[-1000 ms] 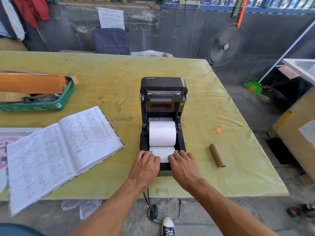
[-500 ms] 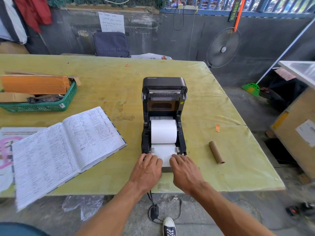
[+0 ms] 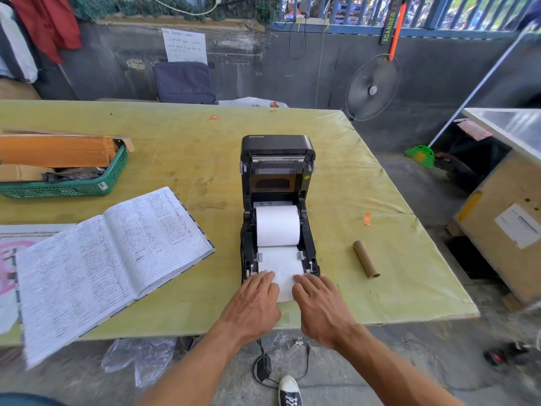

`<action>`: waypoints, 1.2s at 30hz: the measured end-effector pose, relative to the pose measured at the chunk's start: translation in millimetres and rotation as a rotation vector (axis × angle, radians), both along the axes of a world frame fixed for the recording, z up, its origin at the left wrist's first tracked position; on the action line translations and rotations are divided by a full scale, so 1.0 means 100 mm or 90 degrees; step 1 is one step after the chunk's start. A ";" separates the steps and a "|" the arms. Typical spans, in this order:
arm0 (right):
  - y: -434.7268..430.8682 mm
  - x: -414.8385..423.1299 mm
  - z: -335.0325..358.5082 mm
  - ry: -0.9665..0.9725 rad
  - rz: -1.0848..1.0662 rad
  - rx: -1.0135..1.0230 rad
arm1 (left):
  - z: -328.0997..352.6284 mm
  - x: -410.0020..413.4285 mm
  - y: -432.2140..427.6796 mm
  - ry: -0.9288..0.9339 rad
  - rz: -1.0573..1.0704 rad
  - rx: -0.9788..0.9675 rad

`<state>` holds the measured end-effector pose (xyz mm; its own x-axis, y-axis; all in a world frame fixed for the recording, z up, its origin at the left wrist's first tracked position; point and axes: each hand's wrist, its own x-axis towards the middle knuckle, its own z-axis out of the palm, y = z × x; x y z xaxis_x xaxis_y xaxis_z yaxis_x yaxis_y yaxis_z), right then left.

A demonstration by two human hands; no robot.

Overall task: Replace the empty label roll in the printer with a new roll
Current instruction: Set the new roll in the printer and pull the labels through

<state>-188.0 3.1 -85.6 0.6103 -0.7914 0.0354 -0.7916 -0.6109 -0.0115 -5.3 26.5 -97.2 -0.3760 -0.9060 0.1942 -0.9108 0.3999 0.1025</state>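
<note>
**Paper strip lying under both hands at the printer's front edge**

Lettering first: I am reading "Xprinter" on the raised lid of the black printer [image 3: 278,200], sitting at the centre of the frame on the yellow-green table [image 3: 181,148]. A green strip at the upper right is showing "SCANNER". The handwritten note [image 3: 184,46] on the wall, upper centre, is staying illegible to me, and so are the lines in the open ledger [image 3: 111,256] at lower left.

The new white roll [image 3: 277,225] is sitting in the open bay, its paper strip [image 3: 282,268] running forward between the two grey guides and out over the front. My left hand [image 3: 253,306] and right hand [image 3: 320,309] are lying flat, fingers spread and pressing down on either side of that strip; neither is pinching anything. Their palms are hiding the printer's front lip.

The empty cardboard core [image 3: 366,259] is lying right of the printer, well apart from it. A green basket [image 3: 67,187] is getting cut off at the left edge.
</note>
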 end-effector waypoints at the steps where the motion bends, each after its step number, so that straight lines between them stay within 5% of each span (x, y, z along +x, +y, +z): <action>1: 0.01 -0.01 0.01 -0.001 0.004 -0.003 | 0.00 0.00 0.01 0.004 -0.003 0.000; 9: 0.02 -0.02 0.04 0.003 0.026 0.027 | -0.13 0.04 0.04 0.006 -0.007 0.058; 17: -0.15 -0.03 0.10 -0.060 0.028 0.052 | -0.01 0.17 -0.20 0.133 0.069 0.048; 23: -0.39 0.05 0.04 -0.042 0.011 0.048 | 0.02 0.23 -0.35 0.065 0.008 0.065; 27: -0.50 0.10 0.00 -0.019 0.010 0.040 | 0.02 0.23 -0.36 -0.090 -0.044 0.049; 36: -0.60 0.11 0.11 -0.088 -0.024 0.135 | 0.07 0.20 -0.40 0.019 0.014 0.079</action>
<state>-176.9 -56.7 -75.0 0.5810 -0.8121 -0.0534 -0.7959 -0.5533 -0.2457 14.7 -13.8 -89.9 -0.3516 -0.9318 0.0902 -0.9151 0.3624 0.1770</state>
